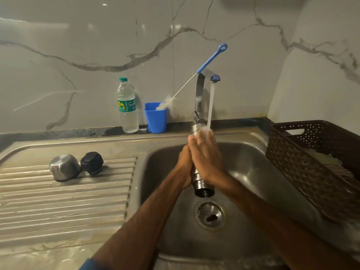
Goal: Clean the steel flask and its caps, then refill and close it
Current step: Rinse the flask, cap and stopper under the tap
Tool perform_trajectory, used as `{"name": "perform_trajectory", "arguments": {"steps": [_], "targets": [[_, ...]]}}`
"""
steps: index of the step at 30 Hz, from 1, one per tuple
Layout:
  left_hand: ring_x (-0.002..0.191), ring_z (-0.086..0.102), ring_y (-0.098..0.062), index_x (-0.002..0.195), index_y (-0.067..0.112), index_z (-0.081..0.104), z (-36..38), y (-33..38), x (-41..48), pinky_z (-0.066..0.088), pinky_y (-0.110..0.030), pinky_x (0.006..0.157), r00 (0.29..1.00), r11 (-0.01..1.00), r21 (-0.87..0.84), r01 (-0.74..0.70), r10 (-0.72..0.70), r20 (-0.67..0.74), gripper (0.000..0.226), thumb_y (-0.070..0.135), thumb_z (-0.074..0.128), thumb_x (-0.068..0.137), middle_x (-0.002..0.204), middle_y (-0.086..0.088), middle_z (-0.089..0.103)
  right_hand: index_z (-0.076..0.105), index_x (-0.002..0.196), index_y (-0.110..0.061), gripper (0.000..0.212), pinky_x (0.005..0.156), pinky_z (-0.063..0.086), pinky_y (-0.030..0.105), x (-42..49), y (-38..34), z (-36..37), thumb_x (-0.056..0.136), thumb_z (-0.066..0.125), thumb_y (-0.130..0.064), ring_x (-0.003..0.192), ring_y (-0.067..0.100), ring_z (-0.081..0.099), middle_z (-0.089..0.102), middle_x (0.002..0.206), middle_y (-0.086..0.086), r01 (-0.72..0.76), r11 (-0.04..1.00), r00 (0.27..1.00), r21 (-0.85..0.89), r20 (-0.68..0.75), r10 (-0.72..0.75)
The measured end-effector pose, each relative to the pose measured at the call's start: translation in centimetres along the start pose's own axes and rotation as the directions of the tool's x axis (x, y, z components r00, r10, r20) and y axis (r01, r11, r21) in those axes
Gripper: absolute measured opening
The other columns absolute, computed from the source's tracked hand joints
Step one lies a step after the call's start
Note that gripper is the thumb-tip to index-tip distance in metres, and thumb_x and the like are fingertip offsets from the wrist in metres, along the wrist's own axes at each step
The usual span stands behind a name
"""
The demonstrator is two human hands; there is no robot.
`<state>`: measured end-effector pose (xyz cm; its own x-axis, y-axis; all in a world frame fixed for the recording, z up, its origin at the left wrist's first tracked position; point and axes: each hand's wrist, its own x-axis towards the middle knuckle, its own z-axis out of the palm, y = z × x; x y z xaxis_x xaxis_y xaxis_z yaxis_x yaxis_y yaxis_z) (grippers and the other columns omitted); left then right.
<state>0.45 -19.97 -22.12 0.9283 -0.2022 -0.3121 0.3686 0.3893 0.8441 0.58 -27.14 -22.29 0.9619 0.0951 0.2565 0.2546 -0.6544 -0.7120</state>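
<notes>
The steel flask (202,185) is tilted over the sink basin (253,172), its open mouth pointing down towards me and its base up under the running water. My left hand (184,162) grips the flask's body from the left. My right hand (206,156) lies along the flask with fingers stretched towards the base, where the stream hits them. The steel outer cap (64,168) lies upside down on the ribbed drainboard (68,201). The black inner cap (92,162) sits right beside it.
The tap (199,94) runs a steady stream (210,106). Against the marble wall stand a plastic water bottle (127,106) and a blue cup (155,118) holding a blue-handled bottle brush (211,59). A brown woven basket (311,162) sits right of the sink. The drain (210,216) lies below the flask.
</notes>
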Motion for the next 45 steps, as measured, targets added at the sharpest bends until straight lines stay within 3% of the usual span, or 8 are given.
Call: {"name": "perform_trajectory", "arguments": {"steps": [2, 5, 9, 15, 23, 32, 38, 45], "targets": [[0.148, 0.04, -0.011, 0.162, 0.014, 0.027, -0.4, -0.2, 0.0, 0.053, -0.015, 0.094, 0.989, 0.988, 0.073, -0.139, 0.142, -0.046, 0.058, 0.044, 0.025, 0.112, 0.164, 0.014, 0.022, 0.006, 0.165, -0.022, 0.074, 0.129, -0.002, 0.044, -1.0, -1.0, 0.2, 0.105, 0.015, -0.064, 0.157, 0.012, -0.013, -0.007, 0.172, -0.005, 0.091, 0.99, 0.996, -0.105, 0.019, -0.089], [0.139, 0.054, -0.024, 0.15, 0.01, 0.047, -1.4, 0.3, 0.2, 0.055, -0.011, 0.073, 0.955, 0.954, 0.071, -0.292, 0.295, -0.037, 0.056, 0.041, 0.02, 0.113, 0.149, -0.006, 0.057, 0.006, 0.165, -0.02, 0.076, 0.13, -0.001, 0.045, -0.8, -1.2, 0.1, 0.103, 0.015, -0.065, 0.157, 0.011, -0.014, -0.006, 0.172, -0.005, 0.153, 0.982, 0.988, -0.108, 0.029, -0.15], [0.116, 0.069, -0.03, 0.13, 0.008, 0.065, -0.8, 0.3, 0.7, 0.059, -0.038, 0.092, 0.961, 0.959, 0.083, -0.271, 0.275, -0.036, 0.049, 0.04, 0.034, 0.11, 0.12, -0.015, 0.074, 0.008, 0.165, -0.029, 0.072, 0.128, -0.003, 0.044, 0.7, -0.1, -0.9, 0.103, 0.02, -0.064, 0.158, 0.012, -0.011, -0.007, 0.173, -0.006, 0.125, 0.991, 0.992, -0.037, 0.018, -0.125], [0.07, 0.073, -0.021, 0.131, 0.008, 0.061, -0.5, 0.7, 0.3, 0.06, -0.03, 0.058, 0.985, 0.967, 0.194, -0.166, 0.154, 0.075, 0.05, 0.046, 0.041, 0.107, 0.089, -0.011, 0.075, 0.022, 0.162, -0.033, 0.067, 0.128, 0.015, 0.053, 2.9, 1.6, -2.5, 0.102, 0.03, -0.062, 0.159, 0.012, 0.004, -0.001, 0.173, -0.01, 0.038, 0.964, 0.992, 0.262, -0.129, -0.004], [0.108, 0.072, -0.037, 0.131, 0.016, 0.066, -1.2, 0.1, 1.2, 0.058, -0.047, 0.094, 0.979, 0.971, 0.136, -0.197, 0.202, -0.021, 0.054, 0.055, 0.061, 0.094, 0.121, -0.019, 0.073, 0.012, 0.164, -0.032, 0.083, 0.126, 0.024, 0.051, 1.6, 0.4, -0.3, 0.097, 0.023, -0.078, 0.157, 0.022, 0.02, 0.008, 0.173, -0.002, -0.085, 0.931, 0.995, 0.354, -0.016, 0.097], [0.131, 0.058, -0.018, 0.142, 0.013, 0.056, -0.7, 0.6, 0.6, 0.045, -0.039, 0.112, 0.952, 0.952, 0.049, -0.304, 0.305, -0.035, 0.055, 0.053, 0.043, 0.105, 0.136, -0.001, 0.066, 0.009, 0.165, -0.024, 0.079, 0.127, 0.0, 0.04, -0.2, -1.5, -0.5, 0.1, 0.017, -0.068, 0.158, 0.011, -0.007, -0.004, 0.173, -0.006, 0.107, 0.993, 0.994, 0.055, -0.016, -0.106], [0.081, 0.073, -0.025, 0.126, 0.006, 0.065, -0.7, 0.1, 0.4, 0.06, -0.035, 0.07, 0.99, 0.986, 0.091, -0.142, 0.141, 0.013, 0.049, 0.046, 0.049, 0.102, 0.097, -0.014, 0.075, 0.016, 0.163, -0.034, 0.071, 0.128, 0.008, 0.05, 2.3, 0.7, -2.8, 0.101, 0.022, -0.068, 0.158, 0.013, 0.001, -0.004, 0.173, -0.006, 0.043, 0.974, 0.997, 0.223, -0.076, -0.027], [0.097, 0.072, -0.033, 0.13, 0.009, 0.066, -0.5, -0.2, 0.8, 0.059, -0.042, 0.085, 0.986, 0.988, -0.01, -0.156, 0.155, -0.056, 0.059, 0.056, 0.057, 0.097, 0.119, -0.02, 0.073, 0.02, 0.162, -0.035, 0.099, 0.121, 0.033, 0.055, 2.2, 1.1, -1.4, 0.083, 0.019, -0.095, 0.151, 0.028, 0.035, 0.023, 0.169, 0.005, -0.115, 0.93, 0.993, 0.349, 0.003, 0.121]]}}
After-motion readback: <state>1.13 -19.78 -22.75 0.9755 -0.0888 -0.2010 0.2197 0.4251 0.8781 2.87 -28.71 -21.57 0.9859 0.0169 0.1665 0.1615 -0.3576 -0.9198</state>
